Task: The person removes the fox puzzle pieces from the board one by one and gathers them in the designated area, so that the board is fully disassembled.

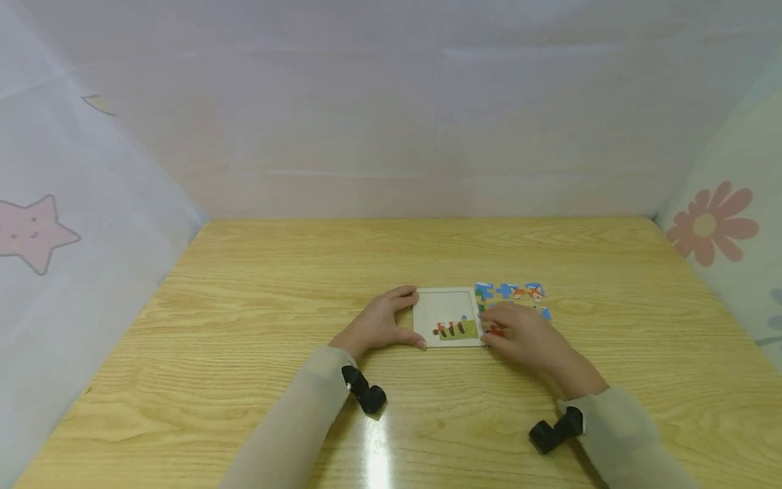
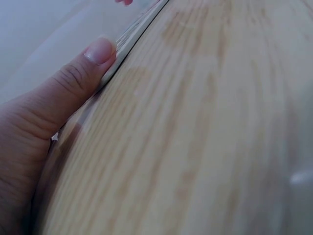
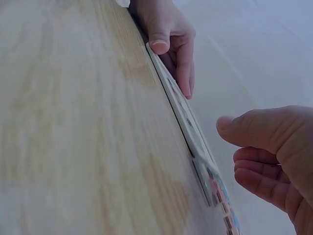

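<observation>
A square wooden puzzle tray [image 1: 442, 302] with a pale rim lies flat on the table. In its lower right part sit several joined jigsaw pieces [image 1: 459, 331], green with red and dark shapes. My left hand [image 1: 381, 322] grips the tray's left side, thumb at the near corner and fingers along the far part of that edge. The left wrist view shows the thumb [image 2: 100, 51] pressed against the rim. Over the tray's right edge hovers my right hand [image 1: 519, 334]. Its thumb and bent fingers [image 3: 261, 183] stand apart with nothing between them in the right wrist view.
Loose jigsaw pieces [image 1: 510, 291] in blue, orange and white lie just right of the tray, partly hidden under the right hand. Wood-grain tabletop [image 1: 275, 272] surrounds everything. Pale cloth walls [image 1: 427, 122] stand behind and at both sides.
</observation>
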`<state>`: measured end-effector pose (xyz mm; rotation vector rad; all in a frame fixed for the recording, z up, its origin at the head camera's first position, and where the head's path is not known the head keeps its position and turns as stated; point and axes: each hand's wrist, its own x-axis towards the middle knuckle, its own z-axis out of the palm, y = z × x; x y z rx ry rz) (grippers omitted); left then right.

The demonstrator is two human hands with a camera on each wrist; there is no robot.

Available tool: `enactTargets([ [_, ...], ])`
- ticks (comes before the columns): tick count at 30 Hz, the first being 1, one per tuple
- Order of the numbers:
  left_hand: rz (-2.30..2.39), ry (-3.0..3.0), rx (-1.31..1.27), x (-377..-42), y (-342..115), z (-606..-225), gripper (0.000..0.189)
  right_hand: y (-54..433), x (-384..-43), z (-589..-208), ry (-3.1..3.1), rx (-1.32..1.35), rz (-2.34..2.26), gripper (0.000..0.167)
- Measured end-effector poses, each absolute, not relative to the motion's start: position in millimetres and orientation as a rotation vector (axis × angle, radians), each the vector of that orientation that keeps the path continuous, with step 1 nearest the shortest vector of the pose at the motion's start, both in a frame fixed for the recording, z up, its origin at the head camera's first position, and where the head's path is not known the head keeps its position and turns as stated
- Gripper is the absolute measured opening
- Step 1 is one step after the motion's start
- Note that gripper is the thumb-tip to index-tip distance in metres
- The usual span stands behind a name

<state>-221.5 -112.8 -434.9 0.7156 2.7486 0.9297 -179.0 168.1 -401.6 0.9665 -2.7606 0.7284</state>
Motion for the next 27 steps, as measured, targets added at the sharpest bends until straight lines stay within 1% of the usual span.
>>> enactTargets([
  [8,0.931,2.745,0.713,-221,-113,-435,0.098,155,-185,-395,-2.811,1.011,0.728,0.032],
  [16,0.931,2.746,0.718,-222,-114,-435,0.097,141,-189,-393,-2.838,1.156,0.738,0.033],
  [27,0.922,2.762,0.731,-222,-112,-434,0.097,124,-195,-397,-2.887,1.226,0.707,0.037],
])
